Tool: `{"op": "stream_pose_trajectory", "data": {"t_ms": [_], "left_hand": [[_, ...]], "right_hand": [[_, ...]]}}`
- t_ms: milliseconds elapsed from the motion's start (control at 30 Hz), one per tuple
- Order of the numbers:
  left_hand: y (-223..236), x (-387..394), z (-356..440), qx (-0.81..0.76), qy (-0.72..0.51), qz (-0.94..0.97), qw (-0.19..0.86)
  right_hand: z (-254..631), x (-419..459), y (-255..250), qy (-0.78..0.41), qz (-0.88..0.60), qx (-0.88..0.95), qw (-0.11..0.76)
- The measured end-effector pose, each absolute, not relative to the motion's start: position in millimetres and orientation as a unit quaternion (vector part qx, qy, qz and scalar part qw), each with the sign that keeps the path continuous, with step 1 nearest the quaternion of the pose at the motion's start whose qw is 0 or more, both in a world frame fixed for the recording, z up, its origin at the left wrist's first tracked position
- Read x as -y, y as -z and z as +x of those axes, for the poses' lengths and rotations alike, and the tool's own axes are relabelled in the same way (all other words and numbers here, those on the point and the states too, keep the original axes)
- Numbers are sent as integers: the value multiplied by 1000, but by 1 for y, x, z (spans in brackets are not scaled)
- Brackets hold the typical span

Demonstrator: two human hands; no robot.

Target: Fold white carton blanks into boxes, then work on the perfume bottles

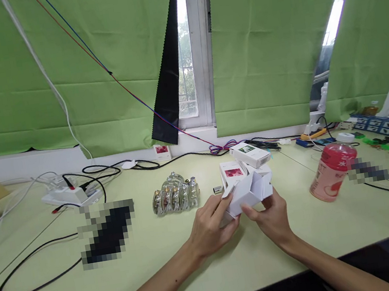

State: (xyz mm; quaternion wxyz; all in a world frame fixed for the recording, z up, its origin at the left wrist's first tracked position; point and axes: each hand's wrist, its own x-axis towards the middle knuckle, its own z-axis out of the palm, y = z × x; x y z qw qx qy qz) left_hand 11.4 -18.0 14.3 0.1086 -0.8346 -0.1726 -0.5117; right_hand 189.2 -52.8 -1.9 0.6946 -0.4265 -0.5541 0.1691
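Both my hands hold one small white cardboard box [249,193] with an open flap, just above the pale green table [162,268]. My left hand [211,226] grips its left end with thumb and fingers closed. My right hand [271,217] is wrapped round its underside and right end. Right behind the box stand a white carton with a red picture [232,173] and another white carton [250,153] lying on top. A cluster of several small glass bottles [176,197] lies to the left of my hands.
A pink bottle with a red cap [331,172] stands at the right. A white power strip [71,195] with black and white cables sits at the left. A blurred dark object [108,233] lies left of centre. Blue and green items [379,126] crowd the far right. Green blinds hang behind.
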Motion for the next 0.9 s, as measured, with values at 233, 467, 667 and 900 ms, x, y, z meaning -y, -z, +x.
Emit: {"op": "stream_pose_trajectory", "data": {"t_ms": [233,467,667,900], "left_hand": [[-13,19,11,184,509,-833,115],[-15,20,11,186,511,-831,120],[-15,20,11,183,516,-828,122],[-16,21,11,182,517,-828,118]], "right_hand": [[187,55,0,-143,-450,565,677],[186,57,-3,-143,-459,575,662],[185,57,-3,-133,-464,583,654],[184,59,-6,-125,-470,588,646]]}}
